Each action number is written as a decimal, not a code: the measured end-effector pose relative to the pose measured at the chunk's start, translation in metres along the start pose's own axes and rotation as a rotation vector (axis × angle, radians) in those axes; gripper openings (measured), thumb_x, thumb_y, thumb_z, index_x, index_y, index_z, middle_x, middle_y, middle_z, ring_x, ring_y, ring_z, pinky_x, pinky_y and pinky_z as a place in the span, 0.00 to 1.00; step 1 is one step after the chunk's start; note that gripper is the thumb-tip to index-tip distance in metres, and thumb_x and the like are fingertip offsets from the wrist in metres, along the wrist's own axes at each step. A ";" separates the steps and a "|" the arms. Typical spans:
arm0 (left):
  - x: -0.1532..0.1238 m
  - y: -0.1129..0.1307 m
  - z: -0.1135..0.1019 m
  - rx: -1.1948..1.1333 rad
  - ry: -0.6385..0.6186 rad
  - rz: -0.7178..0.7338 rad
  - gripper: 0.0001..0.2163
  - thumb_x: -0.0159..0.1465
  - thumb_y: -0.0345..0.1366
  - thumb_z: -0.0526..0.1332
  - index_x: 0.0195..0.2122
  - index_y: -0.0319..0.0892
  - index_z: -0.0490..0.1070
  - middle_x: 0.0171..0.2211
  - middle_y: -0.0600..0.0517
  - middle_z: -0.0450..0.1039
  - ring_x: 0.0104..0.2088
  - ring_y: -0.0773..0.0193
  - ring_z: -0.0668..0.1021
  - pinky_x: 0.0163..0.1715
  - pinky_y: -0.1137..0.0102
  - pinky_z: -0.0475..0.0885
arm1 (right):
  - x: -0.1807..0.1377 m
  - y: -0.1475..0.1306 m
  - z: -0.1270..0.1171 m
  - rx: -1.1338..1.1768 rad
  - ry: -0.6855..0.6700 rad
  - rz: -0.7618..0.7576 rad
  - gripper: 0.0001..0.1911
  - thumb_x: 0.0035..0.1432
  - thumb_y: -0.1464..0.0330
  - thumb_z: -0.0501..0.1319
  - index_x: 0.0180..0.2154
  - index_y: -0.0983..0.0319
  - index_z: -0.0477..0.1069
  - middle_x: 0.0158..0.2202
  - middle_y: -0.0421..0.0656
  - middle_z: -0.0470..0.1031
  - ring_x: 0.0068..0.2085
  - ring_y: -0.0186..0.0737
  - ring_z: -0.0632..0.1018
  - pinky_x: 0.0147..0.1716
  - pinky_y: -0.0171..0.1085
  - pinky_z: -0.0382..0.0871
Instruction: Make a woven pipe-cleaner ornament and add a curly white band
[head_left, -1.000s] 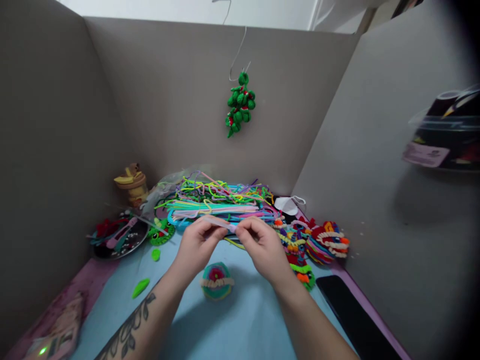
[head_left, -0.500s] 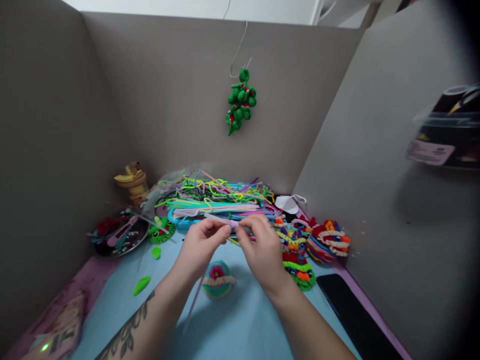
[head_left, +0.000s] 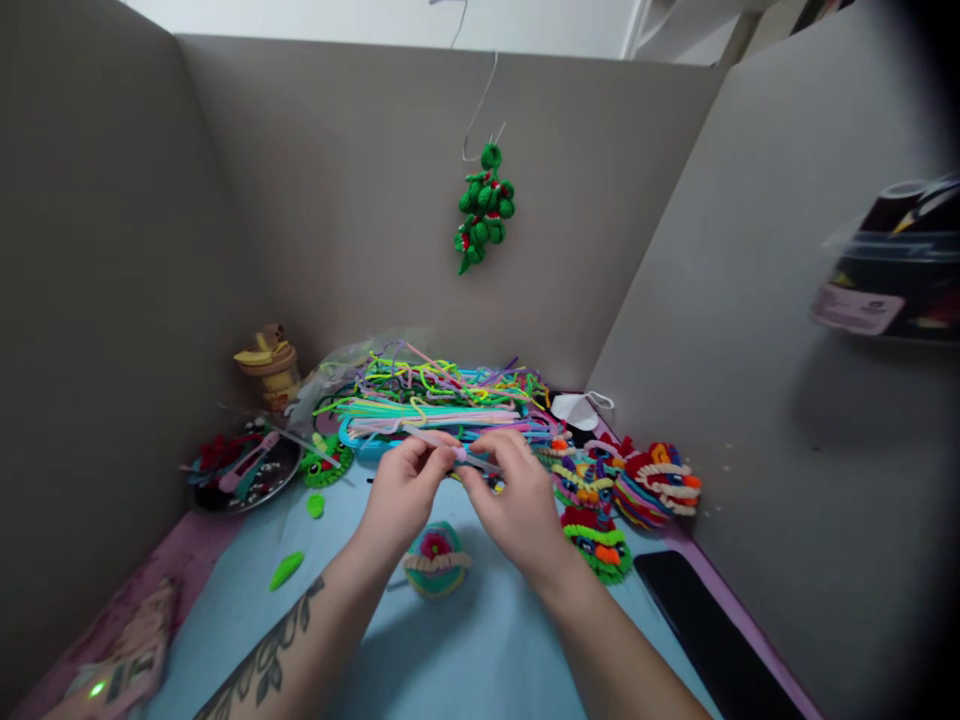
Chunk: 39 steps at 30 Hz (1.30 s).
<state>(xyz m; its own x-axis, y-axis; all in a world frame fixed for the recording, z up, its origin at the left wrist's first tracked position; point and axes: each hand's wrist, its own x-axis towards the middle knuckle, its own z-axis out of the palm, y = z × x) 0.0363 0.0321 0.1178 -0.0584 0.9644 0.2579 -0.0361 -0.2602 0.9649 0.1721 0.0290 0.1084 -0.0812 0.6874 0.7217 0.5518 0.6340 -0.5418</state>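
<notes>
My left hand (head_left: 405,492) and my right hand (head_left: 514,500) meet above the light blue mat (head_left: 487,650), both pinching one pale pink pipe cleaner (head_left: 442,443) between fingertips. The fingers of each hand are closed round it. Just below the hands lies a small round teal craft piece (head_left: 436,560) with a pink centre. Behind the hands sits a big heap of coloured pipe cleaners (head_left: 435,400).
Finished colourful fuzzy figures (head_left: 637,485) lie at the right, a black phone (head_left: 705,630) near the right front. A dark tray (head_left: 244,475) with bits and a yellow wooden toy (head_left: 266,365) stand left. A green ornament (head_left: 484,205) hangs from a hook on the grey partition.
Both hands have drawn closer together and shifted slightly left along the pipe cleaner; the view has moved a little.
</notes>
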 end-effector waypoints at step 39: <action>-0.002 -0.003 -0.002 -0.055 0.004 0.173 0.06 0.59 0.37 0.63 0.32 0.42 0.67 0.28 0.54 0.67 0.30 0.67 0.71 0.31 0.73 0.68 | -0.001 -0.002 -0.009 0.065 -0.014 -0.203 0.12 0.60 0.76 0.55 0.41 0.59 0.73 0.39 0.46 0.76 0.39 0.38 0.77 0.39 0.37 0.72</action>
<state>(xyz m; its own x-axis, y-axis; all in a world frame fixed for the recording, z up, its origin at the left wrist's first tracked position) 0.0343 0.0313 0.1143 -0.0726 0.9047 0.4199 -0.0798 -0.4249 0.9017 0.1780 0.0241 0.1127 -0.1967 0.5475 0.8134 0.4686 0.7812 -0.4125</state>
